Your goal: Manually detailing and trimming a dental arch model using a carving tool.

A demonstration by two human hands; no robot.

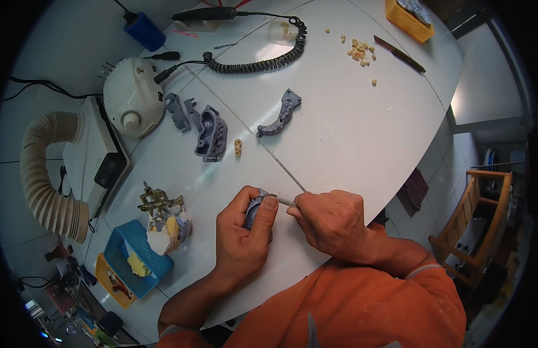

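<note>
Near the table's front edge, my left hand (243, 238) is closed around a blue-grey dental model (254, 212), its thumb pressed along one side. My right hand (334, 223) grips a slim, pale-handled hand tool (286, 201) whose tip meets the model by my left thumb; the tip's shape is too small to tell. Farther off lie a curved grey dental arch piece (280, 116), a hollow grey dental model (212, 136) and another grey model piece (177, 113). Beside the hollow one rests a small tan dental bridge (238, 148).
At left stand a white control box (133, 98), a ribbed suction hose (46, 174), a brass articulator (159, 200) with plaster, and a blue basket (121, 255). A coiled cord (251, 68) leads to a black handpiece (205, 14). Tan crowns (360, 52) and a knife (399, 54) lie far right.
</note>
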